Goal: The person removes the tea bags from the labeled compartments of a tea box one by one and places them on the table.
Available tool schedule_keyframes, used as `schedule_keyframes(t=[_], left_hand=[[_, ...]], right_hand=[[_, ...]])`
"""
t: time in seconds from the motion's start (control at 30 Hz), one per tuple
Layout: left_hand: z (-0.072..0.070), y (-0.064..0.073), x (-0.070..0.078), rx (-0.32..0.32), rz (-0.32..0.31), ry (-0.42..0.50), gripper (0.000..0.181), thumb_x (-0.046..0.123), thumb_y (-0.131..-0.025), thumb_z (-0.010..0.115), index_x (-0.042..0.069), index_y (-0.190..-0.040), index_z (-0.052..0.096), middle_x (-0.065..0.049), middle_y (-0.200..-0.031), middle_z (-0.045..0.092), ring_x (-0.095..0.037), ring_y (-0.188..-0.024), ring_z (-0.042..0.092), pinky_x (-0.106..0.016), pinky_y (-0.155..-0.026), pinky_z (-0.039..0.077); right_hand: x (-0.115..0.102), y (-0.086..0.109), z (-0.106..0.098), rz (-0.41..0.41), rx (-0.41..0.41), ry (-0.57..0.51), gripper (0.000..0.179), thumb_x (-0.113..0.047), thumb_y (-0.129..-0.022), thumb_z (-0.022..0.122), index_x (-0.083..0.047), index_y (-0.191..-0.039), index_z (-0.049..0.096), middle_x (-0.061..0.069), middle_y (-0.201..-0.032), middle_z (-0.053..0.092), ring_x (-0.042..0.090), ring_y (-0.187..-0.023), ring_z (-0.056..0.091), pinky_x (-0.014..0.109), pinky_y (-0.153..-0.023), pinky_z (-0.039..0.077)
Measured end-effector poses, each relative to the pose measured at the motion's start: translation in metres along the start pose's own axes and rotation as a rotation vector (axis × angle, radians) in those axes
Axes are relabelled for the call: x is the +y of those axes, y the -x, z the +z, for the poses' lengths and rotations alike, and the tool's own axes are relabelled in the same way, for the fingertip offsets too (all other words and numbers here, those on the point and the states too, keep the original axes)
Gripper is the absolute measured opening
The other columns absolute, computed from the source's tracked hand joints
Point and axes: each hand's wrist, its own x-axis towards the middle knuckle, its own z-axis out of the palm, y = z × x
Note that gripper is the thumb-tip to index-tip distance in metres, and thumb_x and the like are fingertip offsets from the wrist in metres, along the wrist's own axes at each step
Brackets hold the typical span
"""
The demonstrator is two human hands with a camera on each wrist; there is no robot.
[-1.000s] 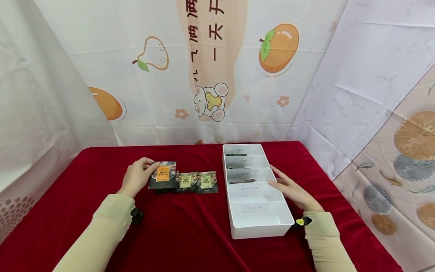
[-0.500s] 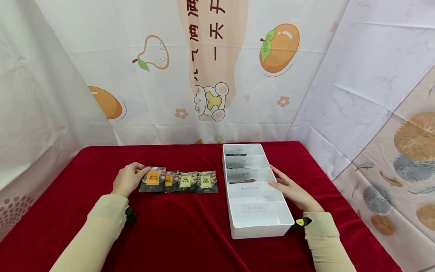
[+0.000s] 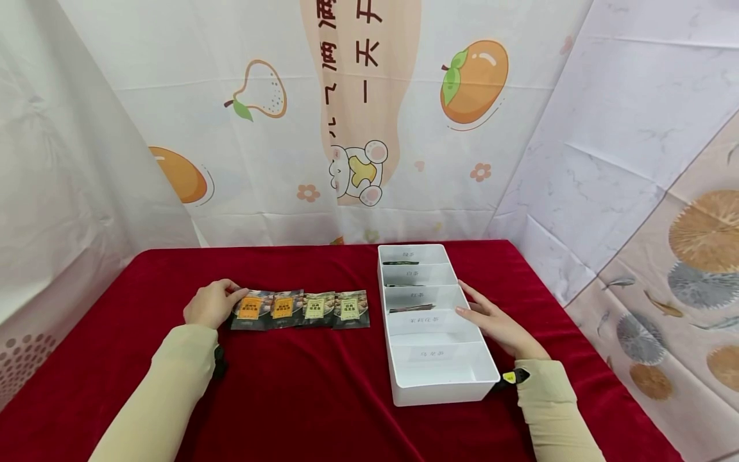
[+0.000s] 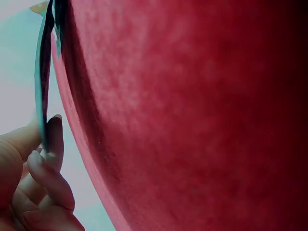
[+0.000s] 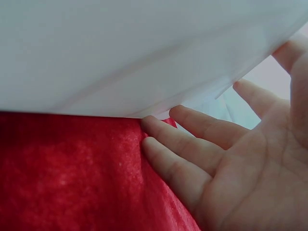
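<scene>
My left hand [image 3: 210, 304] pinches the left edge of a dark sachet with an orange label [image 3: 249, 310], at the left end of a row on the red cloth. In the left wrist view the sachet [image 4: 42, 77] is seen edge-on between thumb and fingers. It overlaps a second orange-labelled sachet [image 3: 284, 309]; two sachets with pale green labels [image 3: 315, 309] follow to the right. My right hand [image 3: 498, 322] rests against the right side of a white divided box [image 3: 441, 394], thumb at its rim. The right wrist view shows straight fingers [image 5: 192, 149] touching the box's outer wall [image 5: 120, 57].
Labelled dividers split the box into several compartments. Thin dark packets [image 3: 411, 308] stand in the three far ones. Red cloth [image 3: 312, 398] covers the table, and a printed white curtain [image 3: 277, 173] hangs behind its far edge.
My left hand has moved left and down with the orange-labelled sachet, bringing it from over its neighbour to the row's left end. The right hand and box have stayed put.
</scene>
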Motion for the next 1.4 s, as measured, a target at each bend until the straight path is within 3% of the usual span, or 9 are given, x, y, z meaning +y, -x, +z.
schedule_keyframes(t=[0.3,0.5,0.8,1.0,1.27,1.4], left_hand=[[-0.001,0.000,-0.002,-0.055,-0.056,-0.069,0.054,0.044,-0.098,0.056,-0.003,-0.125,0.060,-0.025,-0.110,0.067,-0.029,-0.083,0.059,-0.040,-0.064,0.047],[-0.003,0.002,-0.003,-0.073,-0.035,-0.102,0.057,0.045,-0.098,0.054,-0.004,-0.126,0.060,-0.026,-0.112,0.066,-0.031,-0.085,0.061,-0.041,-0.064,0.048],[-0.015,0.005,0.007,-0.086,0.003,-0.074,0.059,0.049,-0.099,0.050,-0.002,-0.129,0.058,-0.024,-0.116,0.066,-0.036,-0.095,0.062,-0.045,-0.068,0.051],[-0.024,0.005,0.028,-0.094,0.094,-0.022,0.066,0.056,-0.099,0.048,0.000,-0.133,0.055,-0.027,-0.127,0.060,-0.035,-0.101,0.061,-0.050,-0.077,0.052],[-0.022,0.018,0.074,-0.068,0.228,0.029,0.061,0.056,-0.099,0.048,0.008,-0.135,0.058,-0.021,-0.132,0.060,-0.034,-0.110,0.060,-0.053,-0.087,0.051],[-0.017,0.027,0.098,-0.048,0.289,0.048,0.057,0.055,-0.099,0.051,0.012,-0.133,0.062,-0.016,-0.131,0.063,-0.028,-0.097,0.063,-0.045,-0.080,0.054]], right_hand=[[-0.001,0.000,0.000,-0.002,-0.001,-0.011,0.074,-0.027,-0.102,0.056,-0.024,-0.161,0.012,0.031,-0.148,0.040,0.024,-0.111,0.064,0.037,-0.089,0.053],[0.000,0.001,0.001,0.015,0.004,-0.002,0.074,-0.028,-0.101,0.057,-0.025,-0.161,0.012,0.031,-0.147,0.040,0.023,-0.110,0.064,0.038,-0.090,0.053],[-0.001,0.001,0.000,0.010,0.009,0.007,0.074,-0.028,-0.101,0.057,-0.025,-0.160,0.013,0.031,-0.148,0.039,0.025,-0.112,0.063,0.041,-0.091,0.053],[-0.001,0.001,0.000,0.007,0.004,0.005,0.075,-0.028,-0.101,0.058,-0.024,-0.161,0.012,0.031,-0.149,0.039,0.026,-0.113,0.063,0.039,-0.091,0.053],[-0.001,0.001,-0.001,0.010,0.006,0.005,0.075,-0.028,-0.101,0.057,-0.024,-0.161,0.012,0.031,-0.149,0.039,0.026,-0.113,0.063,0.040,-0.091,0.053],[-0.001,0.001,0.000,0.012,0.009,0.006,0.075,-0.029,-0.101,0.058,-0.025,-0.161,0.013,0.031,-0.149,0.039,0.026,-0.114,0.063,0.040,-0.092,0.052]])
